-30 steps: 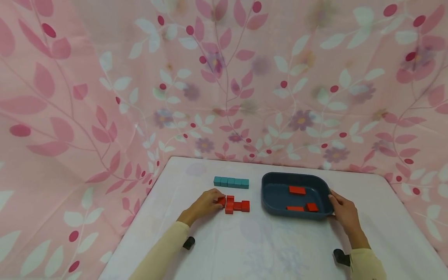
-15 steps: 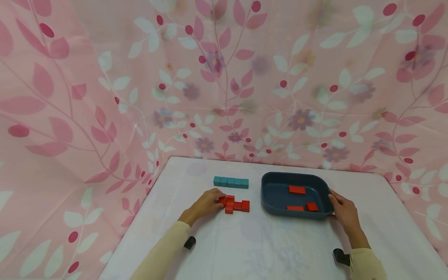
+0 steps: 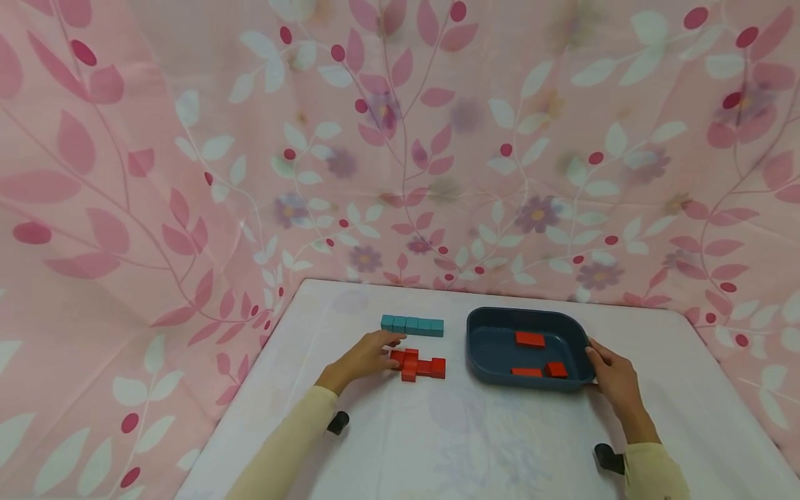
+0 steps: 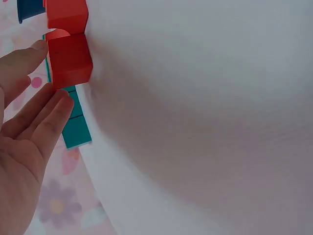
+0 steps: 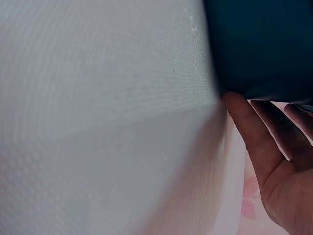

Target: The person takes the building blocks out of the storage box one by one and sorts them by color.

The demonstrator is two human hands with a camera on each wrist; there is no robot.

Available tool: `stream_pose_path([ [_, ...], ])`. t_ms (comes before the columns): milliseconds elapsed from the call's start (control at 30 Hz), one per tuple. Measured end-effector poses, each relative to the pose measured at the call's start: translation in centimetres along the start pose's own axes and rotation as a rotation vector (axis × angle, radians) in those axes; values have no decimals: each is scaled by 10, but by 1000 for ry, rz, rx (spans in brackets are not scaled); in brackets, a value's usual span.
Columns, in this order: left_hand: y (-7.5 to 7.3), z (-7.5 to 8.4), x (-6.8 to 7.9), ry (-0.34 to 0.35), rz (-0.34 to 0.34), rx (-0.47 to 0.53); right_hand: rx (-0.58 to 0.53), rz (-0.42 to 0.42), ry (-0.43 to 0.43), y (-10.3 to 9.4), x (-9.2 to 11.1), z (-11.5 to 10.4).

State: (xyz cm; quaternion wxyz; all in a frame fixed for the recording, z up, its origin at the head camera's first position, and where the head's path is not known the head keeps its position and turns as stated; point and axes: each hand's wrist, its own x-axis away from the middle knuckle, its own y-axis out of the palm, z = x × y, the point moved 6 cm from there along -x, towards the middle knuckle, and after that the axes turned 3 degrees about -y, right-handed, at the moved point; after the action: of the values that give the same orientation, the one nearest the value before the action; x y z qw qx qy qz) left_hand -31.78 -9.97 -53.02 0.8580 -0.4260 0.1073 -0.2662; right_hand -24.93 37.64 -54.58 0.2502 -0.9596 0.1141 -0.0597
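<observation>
A row of red blocks (image 3: 410, 365) lies on the table, with one block set crosswise and another standing at the right end. My left hand (image 3: 369, 354) is at the row's left end, its fingers extended and thumb apart around the end block (image 4: 71, 59). Whether a fingertip still touches that block, I cannot tell. At the right end of the dark blue tray (image 3: 531, 382), my right hand (image 3: 619, 383) grips the rim, thumb on top and fingers outside and below. Several red blocks lie in the tray, among them a flat one (image 3: 530, 339) and a thicker one (image 3: 556, 369).
Behind the red row sits a straight line of teal blocks (image 3: 412, 326). A white cloth covers the table (image 3: 475, 444). Pink flowered curtain (image 3: 400, 173) hangs at the back and sides. Dark camera mounts (image 3: 607, 458) show beside both wrists.
The left end block moved right until it met the red row. My left hand has since loosened its fingers and lifted slightly away. My right hand and the tray stay put.
</observation>
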Motion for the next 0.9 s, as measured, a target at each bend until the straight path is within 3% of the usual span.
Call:
stream_pose_path([
  [233,-8,17,-11,27,12,25,-21,6,5,1,0,-1],
  [533,-15,53,-34,149,5,-14,-15,8,11,0,-1,-1],
  [900,-11,116,-75,306,7,-137,-9,7,17,0,0,1],
])
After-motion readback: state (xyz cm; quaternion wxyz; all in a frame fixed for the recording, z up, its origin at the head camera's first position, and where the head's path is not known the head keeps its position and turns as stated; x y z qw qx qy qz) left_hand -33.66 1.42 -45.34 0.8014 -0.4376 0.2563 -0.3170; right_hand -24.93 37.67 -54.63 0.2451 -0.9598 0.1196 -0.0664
